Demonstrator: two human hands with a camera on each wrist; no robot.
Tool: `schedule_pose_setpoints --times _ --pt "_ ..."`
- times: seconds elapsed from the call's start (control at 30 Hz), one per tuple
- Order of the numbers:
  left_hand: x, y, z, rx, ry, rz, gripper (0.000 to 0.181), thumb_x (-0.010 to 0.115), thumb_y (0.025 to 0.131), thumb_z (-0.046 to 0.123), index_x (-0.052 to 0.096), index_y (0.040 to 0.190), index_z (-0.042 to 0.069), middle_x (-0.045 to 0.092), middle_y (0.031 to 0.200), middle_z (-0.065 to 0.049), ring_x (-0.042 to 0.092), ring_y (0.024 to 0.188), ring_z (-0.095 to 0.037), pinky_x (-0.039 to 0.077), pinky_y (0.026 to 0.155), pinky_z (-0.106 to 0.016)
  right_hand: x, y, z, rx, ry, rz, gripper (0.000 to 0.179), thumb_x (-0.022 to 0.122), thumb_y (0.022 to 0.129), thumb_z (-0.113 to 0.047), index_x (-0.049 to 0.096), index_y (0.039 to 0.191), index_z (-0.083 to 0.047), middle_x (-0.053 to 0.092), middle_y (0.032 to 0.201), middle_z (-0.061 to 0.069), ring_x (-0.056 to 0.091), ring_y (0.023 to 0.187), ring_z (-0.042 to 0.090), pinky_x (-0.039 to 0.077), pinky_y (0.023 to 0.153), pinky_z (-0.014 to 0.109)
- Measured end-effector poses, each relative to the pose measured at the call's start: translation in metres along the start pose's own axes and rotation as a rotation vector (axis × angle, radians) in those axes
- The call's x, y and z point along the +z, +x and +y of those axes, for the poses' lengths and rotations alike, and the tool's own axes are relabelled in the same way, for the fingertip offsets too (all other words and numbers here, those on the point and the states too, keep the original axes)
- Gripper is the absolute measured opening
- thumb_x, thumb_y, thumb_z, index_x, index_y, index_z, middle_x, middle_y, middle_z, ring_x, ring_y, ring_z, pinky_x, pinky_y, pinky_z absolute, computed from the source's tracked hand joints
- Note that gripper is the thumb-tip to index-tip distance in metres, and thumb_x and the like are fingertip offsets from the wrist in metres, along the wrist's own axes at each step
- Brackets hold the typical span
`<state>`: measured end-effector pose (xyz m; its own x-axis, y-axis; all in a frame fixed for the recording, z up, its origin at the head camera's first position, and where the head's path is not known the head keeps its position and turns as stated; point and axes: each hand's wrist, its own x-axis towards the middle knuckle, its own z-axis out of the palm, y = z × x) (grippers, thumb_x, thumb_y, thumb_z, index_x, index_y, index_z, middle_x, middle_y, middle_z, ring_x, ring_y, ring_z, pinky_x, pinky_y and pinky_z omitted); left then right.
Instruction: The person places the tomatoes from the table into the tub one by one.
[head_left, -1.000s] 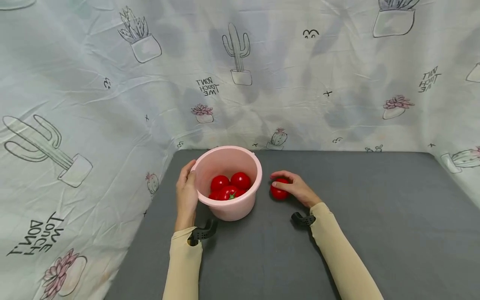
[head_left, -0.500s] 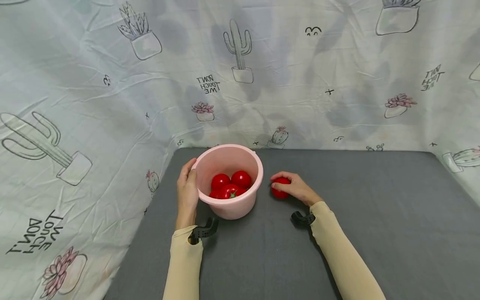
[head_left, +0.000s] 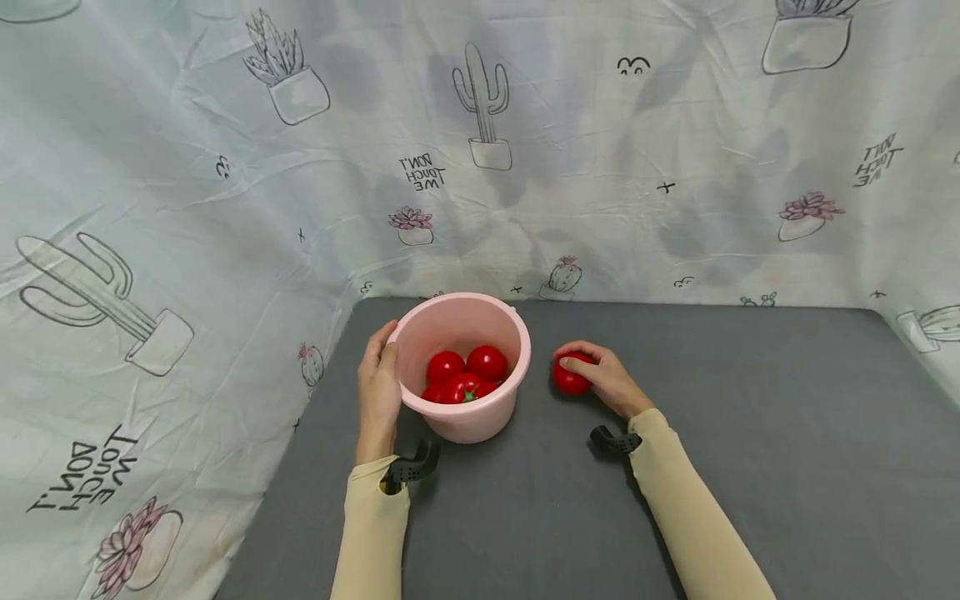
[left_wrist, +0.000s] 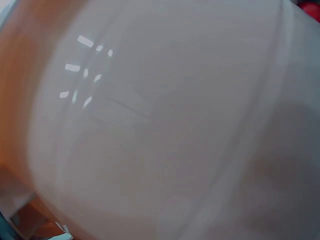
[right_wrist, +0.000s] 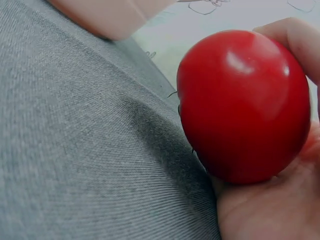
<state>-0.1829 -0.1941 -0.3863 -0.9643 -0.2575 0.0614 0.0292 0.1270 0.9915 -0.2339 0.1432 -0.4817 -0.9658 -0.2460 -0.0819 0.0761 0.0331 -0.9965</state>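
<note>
My left hand [head_left: 378, 392] grips the left side of a pink plastic bucket [head_left: 472, 425], thumb near the rim. Inside it lie several red tomatoes [head_left: 486, 363], one showing a green stem. The bucket's smooth wall [left_wrist: 150, 125] fills most of the left wrist view, hiding that hand's fingertips. To the right of the bucket, my right hand [head_left: 613, 385] holds a single red tomato [head_left: 570, 380] between thumb and fingers, close over the grey table. In the right wrist view this glossy tomato [right_wrist: 245, 105] rests against the palm, its stem side turned away to the left.
A grey cloth-covered table [head_left: 750, 433] spreads under both hands. Behind and to the left hangs a pale curtain [head_left: 585, 183] printed with cacti, meeting the table's far edge just behind the bucket. Dark cameras sit on both wrists.
The right hand and its tomato have shifted very slightly right, away from the bucket, fingers a little closer round it. The left hand and bucket stay put; the head view has drifted a little.
</note>
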Motion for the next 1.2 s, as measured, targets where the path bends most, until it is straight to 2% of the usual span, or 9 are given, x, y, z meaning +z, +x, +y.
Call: schedule_pose_setpoints --times 0.1,0.3,0.4,0.57,0.73,0.87,1.03,1.2 --pt "0.0 -0.001 -0.003 -0.003 0.008 0.001 0.045 0.037 0.107 0.023 0.047 0.151 0.019 0.048 0.155 -0.001 0.044 0.141 -0.022 0.035 0.121 -0.049 -0.002 -0.001 0.002 -0.008 0.046 0.005 0.036 0.065 0.098 -0.02 0.06 0.126 0.002 0.065 0.117 0.004 0.06 0.106 0.014 0.057 0.083 0.024" --pt "0.001 0.0 -0.003 -0.008 0.013 0.002 0.045 0.037 0.107 0.024 0.047 0.151 0.021 0.047 0.155 0.0 0.044 0.14 -0.021 0.037 0.12 -0.048 -0.006 -0.001 0.005 -0.008 0.133 -0.004 0.023 0.064 0.099 -0.021 0.064 0.119 -0.009 0.069 0.112 -0.005 0.061 0.106 0.013 0.057 0.086 0.024" --pt "0.001 0.0 -0.002 -0.018 0.019 0.002 0.045 0.037 0.107 0.024 0.046 0.151 0.021 0.047 0.155 0.001 0.044 0.14 -0.02 0.036 0.12 -0.048 -0.008 0.0 0.004 -0.014 0.168 -0.016 0.018 0.062 0.1 -0.019 0.065 0.117 -0.012 0.069 0.111 -0.005 0.062 0.105 0.012 0.058 0.087 0.024" --pt "0.003 0.004 0.003 0.004 0.008 0.006 0.045 0.037 0.107 0.025 0.048 0.15 0.021 0.048 0.154 0.0 0.044 0.14 -0.021 0.035 0.121 -0.047 -0.011 0.004 -0.002 -0.032 0.216 -0.028 0.015 0.06 0.101 -0.022 0.066 0.113 -0.015 0.069 0.114 -0.002 0.064 0.105 0.013 0.058 0.087 0.026" --pt "0.004 0.004 0.004 -0.014 -0.006 0.006 0.044 0.037 0.107 0.023 0.048 0.15 0.018 0.048 0.155 -0.001 0.043 0.142 -0.022 0.034 0.121 -0.047 -0.017 0.004 -0.01 -0.006 0.263 -0.085 0.012 0.056 0.102 -0.017 0.067 0.109 -0.017 0.07 0.113 0.001 0.069 0.102 0.016 0.06 0.089 0.031" --pt "0.004 0.002 0.005 -0.013 -0.007 0.012 0.044 0.037 0.107 0.022 0.049 0.15 0.018 0.047 0.155 -0.002 0.042 0.143 -0.022 0.033 0.122 -0.047 -0.022 0.004 -0.029 -0.015 0.269 -0.141 0.016 0.054 0.102 -0.016 0.067 0.111 -0.016 0.071 0.114 0.0 0.069 0.106 0.021 0.06 0.089 0.033" --pt "0.004 -0.001 0.004 -0.001 0.005 0.015 0.045 0.036 0.107 0.021 0.048 0.15 0.016 0.047 0.156 -0.005 0.042 0.143 -0.025 0.033 0.122 -0.049 -0.028 0.01 -0.066 -0.021 0.251 -0.203 0.017 0.054 0.102 -0.019 0.068 0.112 -0.017 0.07 0.118 0.001 0.065 0.114 0.024 0.06 0.092 0.036" --pt "0.005 -0.001 0.005 0.008 0.005 0.014 0.045 0.037 0.107 0.021 0.047 0.15 0.016 0.047 0.156 -0.006 0.044 0.143 -0.027 0.034 0.121 -0.05 -0.035 0.022 -0.114 -0.054 0.249 -0.29 0.02 0.052 0.1 -0.015 0.07 0.108 -0.016 0.069 0.115 0.004 0.067 0.106 0.023 0.06 0.09 0.038"
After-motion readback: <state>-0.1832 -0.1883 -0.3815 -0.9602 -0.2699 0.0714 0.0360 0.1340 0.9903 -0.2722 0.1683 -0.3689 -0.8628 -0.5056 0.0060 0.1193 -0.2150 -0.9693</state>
